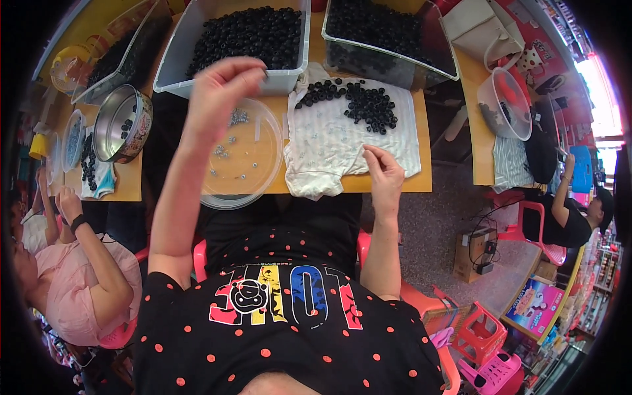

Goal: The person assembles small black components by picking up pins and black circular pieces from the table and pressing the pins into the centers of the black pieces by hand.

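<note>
My left hand (227, 89) is raised over the near edge of a clear bin (293, 78) heaped with black round wheel-like pieces (247, 39). Its fingers are closed, with a small dark piece (265, 75) showing at their tips. My right hand (385, 172) is pinched shut above the right part of a white cloth (316, 174); whatever lies between its fingertips is too small to make out. On the cloth, loose black pieces (372, 108) lie in a cluster beyond that hand. Beneath my left forearm, a round clear lid (253, 168) bears small silvery metal parts (221, 151).
Another bin (395, 62) of black pieces stands at the back right. To the left are a round tin (122, 141) and a co-worker (92, 283). A clear tub (503, 99) sits on the right-hand table. Red stools (480, 332) and a carton (475, 253) occupy the floor.
</note>
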`<state>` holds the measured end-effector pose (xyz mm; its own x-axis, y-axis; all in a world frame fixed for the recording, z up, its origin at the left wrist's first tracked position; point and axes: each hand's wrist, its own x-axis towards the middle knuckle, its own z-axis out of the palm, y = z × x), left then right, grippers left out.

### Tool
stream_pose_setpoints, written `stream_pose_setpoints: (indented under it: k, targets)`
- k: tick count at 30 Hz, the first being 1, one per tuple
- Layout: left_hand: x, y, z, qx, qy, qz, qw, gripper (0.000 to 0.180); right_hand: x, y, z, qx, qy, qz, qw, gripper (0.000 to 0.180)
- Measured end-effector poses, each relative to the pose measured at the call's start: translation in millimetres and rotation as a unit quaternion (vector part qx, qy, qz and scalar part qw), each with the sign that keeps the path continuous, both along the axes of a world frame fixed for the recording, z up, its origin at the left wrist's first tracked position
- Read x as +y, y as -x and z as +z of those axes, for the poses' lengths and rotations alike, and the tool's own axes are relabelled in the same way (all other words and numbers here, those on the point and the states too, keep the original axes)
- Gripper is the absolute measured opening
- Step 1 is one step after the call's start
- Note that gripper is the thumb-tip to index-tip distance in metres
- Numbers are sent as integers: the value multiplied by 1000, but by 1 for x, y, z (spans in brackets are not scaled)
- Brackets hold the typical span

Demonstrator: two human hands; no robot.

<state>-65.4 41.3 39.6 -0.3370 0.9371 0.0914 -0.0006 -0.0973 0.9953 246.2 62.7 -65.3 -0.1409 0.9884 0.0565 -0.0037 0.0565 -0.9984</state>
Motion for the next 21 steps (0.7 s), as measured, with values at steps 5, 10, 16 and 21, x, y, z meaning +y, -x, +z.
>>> stream_pose_setpoints:
  k: [5,10,16,21]
  targets:
    - [24,56,9,252,-12,124,960,25,17,-9,11,-284,-102,-52,952,16]
    - [-2,10,1,364,-73,123,920,27,48,-18,-13,-403,-241,-96,878,18]
    - [-35,-53,-30,258,-82,78,960,19,62,-20,-19,-452,-226,-89,858,21]
    - [-52,-91,-58,63,-20,-12,998,13,34,-1,16,-318,-214,-49,922,21]
